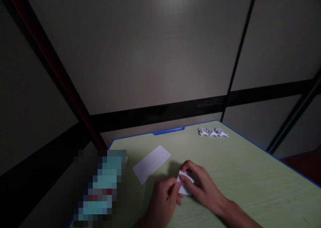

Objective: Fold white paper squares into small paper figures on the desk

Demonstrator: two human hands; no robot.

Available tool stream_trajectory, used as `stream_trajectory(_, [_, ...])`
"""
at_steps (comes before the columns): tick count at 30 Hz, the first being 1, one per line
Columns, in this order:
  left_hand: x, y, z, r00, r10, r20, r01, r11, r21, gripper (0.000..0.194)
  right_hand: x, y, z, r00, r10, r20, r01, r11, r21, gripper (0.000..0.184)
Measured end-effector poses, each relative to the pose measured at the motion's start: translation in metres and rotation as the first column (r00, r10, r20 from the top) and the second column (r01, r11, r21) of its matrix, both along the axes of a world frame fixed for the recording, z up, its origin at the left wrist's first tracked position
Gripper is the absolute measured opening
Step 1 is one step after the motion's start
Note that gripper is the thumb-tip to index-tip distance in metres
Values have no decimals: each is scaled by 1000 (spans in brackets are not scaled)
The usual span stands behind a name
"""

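Note:
A small folded piece of white paper (pixel 185 188) is held between my two hands above the table. My left hand (pixel 164 196) pinches its left edge between thumb and fingers. From the right, my right hand (pixel 198 181) grips the upper part, thumb on the near face and fingers curled behind. The fingers hide part of the folds. Beyond my left hand, a flat white paper strip (pixel 151 164) lies slanted on the table. Three folded white paper figures (pixel 212 132) stand side by side near the far right corner.
The pale green table (pixel 240 167) has a blue edge and a blue pen-like strip or groove (pixel 169 131) at its far side. A pixelated teal object (pixel 105 181) lies at the left edge. Behind stand grey panels (pixel 160 54) with a black band.

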State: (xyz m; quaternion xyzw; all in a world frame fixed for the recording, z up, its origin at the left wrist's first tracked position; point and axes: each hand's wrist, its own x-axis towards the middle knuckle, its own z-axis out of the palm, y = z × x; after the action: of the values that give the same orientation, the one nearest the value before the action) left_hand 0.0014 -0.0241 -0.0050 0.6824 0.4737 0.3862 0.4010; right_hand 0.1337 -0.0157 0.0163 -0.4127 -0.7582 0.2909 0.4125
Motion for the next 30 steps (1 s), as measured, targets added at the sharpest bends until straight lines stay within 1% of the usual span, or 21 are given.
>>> stream_trajectory(4, [-1, 1, -3, 997, -22, -69, 24, 999, 24, 30, 2, -3, 3, 990, 70, 119, -73, 997, 22, 11])
stream_trajectory(8, [0, -1, -2, 991, -40, -126, 43, 999, 21, 30, 2, -4, 5, 982, 115, 148, -116, 993, 3, 16])
stream_trajectory(12, [-1, -2, 0, 989, -58, -136, 61, 998, 21, 29, 2, -2, 2, 990, 130, 51, -128, 991, -40, 14])
stream_trajectory(17, [-2, -1, 0, 992, -36, -118, 38, 999, 17, 28, 1, 0, 2, 994, 75, -78, -82, 993, -83, 10])
stream_trajectory(22, [-1, -1, 4, 993, -35, -115, 37, 999, 12, 29, -1, -2, 5, 993, 35, -110, -46, 994, -97, 9])
stream_trajectory(26, [-1, -1, 6, 992, -26, -120, 27, 1000, 3, 29, -1, -2, 3, 991, 31, -133, -48, 991, -125, 9])
stream_trajectory(30, [-1, -2, 6, 993, -28, -113, 29, 1000, 1, 29, -1, -2, 4, 988, 38, -148, -57, 990, -125, 9])
